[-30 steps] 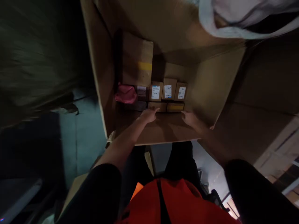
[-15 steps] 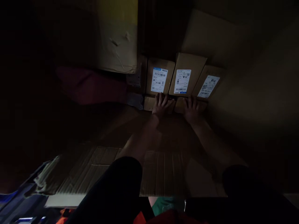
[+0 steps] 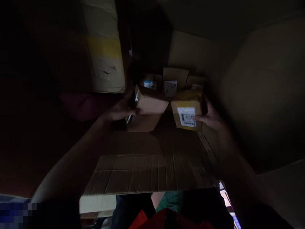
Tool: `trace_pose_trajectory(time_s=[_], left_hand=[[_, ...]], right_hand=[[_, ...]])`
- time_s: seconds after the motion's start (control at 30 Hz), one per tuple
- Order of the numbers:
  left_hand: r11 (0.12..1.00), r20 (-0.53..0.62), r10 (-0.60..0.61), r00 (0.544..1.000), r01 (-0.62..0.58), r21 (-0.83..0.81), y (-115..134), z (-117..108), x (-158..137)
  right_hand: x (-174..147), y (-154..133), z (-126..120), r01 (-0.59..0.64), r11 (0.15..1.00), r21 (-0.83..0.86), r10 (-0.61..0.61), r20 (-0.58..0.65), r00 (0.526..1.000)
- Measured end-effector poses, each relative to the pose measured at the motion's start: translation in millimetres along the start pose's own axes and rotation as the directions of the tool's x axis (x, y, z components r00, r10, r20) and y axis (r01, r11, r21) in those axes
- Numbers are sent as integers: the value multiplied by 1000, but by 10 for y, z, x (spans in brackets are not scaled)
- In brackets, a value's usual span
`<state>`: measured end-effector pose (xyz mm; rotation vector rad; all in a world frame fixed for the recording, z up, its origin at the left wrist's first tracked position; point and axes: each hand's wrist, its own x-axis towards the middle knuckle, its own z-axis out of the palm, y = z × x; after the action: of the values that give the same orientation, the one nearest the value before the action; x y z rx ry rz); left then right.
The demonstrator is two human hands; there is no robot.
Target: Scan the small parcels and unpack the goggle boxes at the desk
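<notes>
My left hand (image 3: 121, 109) grips a small brown cardboard box (image 3: 149, 111) by its left end, which carries shiny tape. That box is tilted. On the right, my right hand (image 3: 212, 116) is closed on another small cardboard box (image 3: 175, 117) with yellowish tape and a white shipping label (image 3: 187, 117) facing me; the thumb rests on the label. Both boxes are held up, side by side with a narrow gap. Behind them a row of labelled cardboard boxes (image 3: 179, 76) stands upright, partly hidden by the held ones.
A large carton with yellow tape (image 3: 105, 47) hangs over the upper left. Dark red material (image 3: 88, 105) lies below it. A big cardboard wall (image 3: 262, 79) rises on the right. In front is a creased cardboard flap (image 3: 147, 175). The light is very dim.
Both hands have moved apart from the low front boxes at the base of the row. Each now holds a small box, raised nearer to me. The view has shifted somewhat.
</notes>
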<state>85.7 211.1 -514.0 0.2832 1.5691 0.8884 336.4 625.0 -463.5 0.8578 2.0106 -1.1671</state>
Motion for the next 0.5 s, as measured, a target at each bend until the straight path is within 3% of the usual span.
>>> trace_pose_trajectory(time_s=[0.1, 0.2, 0.3, 0.4, 0.43, 0.5], left_hand=[[984, -50, -26, 998, 17, -179, 95, 94, 410], [971, -99, -64, 993, 39, -235, 226, 580, 1028], [964, -228, 2, 974, -62, -258, 278, 1106, 1424], [974, -395, 11, 919, -100, -205, 110, 1341, 1390], [981, -460, -26, 888, -65, -182, 4, 1324, 1303], [992, -584, -111, 804, 54, -114, -254, 1164, 1083]], right_hand=[[295, 90, -105, -83, 953, 293, 90, -13, 996], [720, 215, -80, -243, 886, 394, 288, -59, 956], [977, 282, -57, -298, 887, 353, 402, -269, 875], [976, 307, -63, -303, 920, 249, 387, -453, 803], [940, 317, -66, -303, 931, 203, 365, -481, 797], [856, 339, -63, -251, 968, 25, 229, -504, 833]])
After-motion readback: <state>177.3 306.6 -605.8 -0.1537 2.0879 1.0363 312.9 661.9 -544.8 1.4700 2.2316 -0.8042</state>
